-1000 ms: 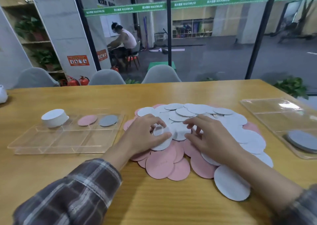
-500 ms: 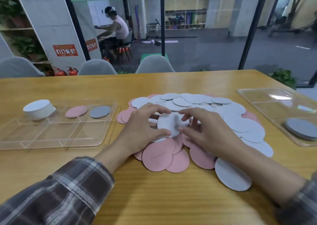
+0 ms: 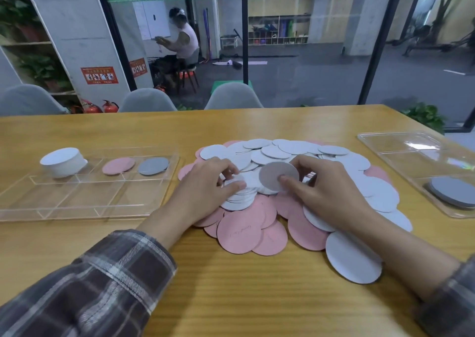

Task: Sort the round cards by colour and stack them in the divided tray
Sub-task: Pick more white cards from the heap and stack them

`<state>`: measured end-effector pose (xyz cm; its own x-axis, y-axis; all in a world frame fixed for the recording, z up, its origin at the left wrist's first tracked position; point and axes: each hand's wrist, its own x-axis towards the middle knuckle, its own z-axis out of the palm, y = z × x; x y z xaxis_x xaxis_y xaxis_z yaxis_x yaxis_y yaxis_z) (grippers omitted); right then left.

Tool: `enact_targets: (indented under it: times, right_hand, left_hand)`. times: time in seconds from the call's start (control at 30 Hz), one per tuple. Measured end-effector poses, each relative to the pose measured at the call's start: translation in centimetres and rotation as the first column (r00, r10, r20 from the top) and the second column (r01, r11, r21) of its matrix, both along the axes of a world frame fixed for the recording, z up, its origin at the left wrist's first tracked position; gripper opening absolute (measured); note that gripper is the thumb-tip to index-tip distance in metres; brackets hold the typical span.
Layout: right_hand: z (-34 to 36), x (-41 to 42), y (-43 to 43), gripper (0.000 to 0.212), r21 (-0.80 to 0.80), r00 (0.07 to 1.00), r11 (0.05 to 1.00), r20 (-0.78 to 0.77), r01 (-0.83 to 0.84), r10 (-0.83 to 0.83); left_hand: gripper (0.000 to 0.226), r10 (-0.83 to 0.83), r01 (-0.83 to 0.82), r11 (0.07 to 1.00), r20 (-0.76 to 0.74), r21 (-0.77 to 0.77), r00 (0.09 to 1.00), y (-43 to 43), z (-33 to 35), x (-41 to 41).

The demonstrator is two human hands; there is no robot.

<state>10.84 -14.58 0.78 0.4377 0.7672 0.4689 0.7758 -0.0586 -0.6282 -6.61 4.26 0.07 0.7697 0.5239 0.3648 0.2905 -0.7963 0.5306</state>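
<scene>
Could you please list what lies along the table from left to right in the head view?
White stack → pink card → grey card → left hand gripping white cards → held grey card → right hand → grey stack.

Right hand (image 3: pixel 331 195) is pinching a tilted grey card (image 3: pixel 276 176) over the heap of cards (image 3: pixel 290 147) on the table (image 3: pixel 257 298); left hand (image 3: pixel 205 190) is gripping a small white bundle (image 3: pixel 239 200). The divided tray (image 3: pixel 77 208), at left, is holding a white stack (image 3: pixel 63 162), a pink card (image 3: pixel 118 165) and a second grey card (image 3: pixel 153 165).
</scene>
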Motion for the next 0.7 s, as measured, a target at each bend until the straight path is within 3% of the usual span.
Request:
enact_targets:
  times: [0.3,0.53,0.7]
  right_hand:
    - [0.0,0.3,0.0,0.005,0.033,0.996,0.995,0.0,0.092,-0.092]
    - [0.4,0.2,-0.3,0.002,0.072,0.993,0.991,-0.048,0.109,-0.105]
    - [0.6,0.4,-0.3,0.01,0.034,0.992,0.995,-0.088,0.096,-0.093]
  left_hand:
    - [0.061,0.046,-0.048,0.999,-0.078,-0.017,0.996,-0.5,0.1,0.0]
    - [0.038,0.007,-0.003,0.996,0.035,-0.09,0.999,-1.5,0.7,0.0]
    - [0.026,-0.067,0.117,0.95,0.178,-0.289,0.982,-1.8,1.1,0.2]
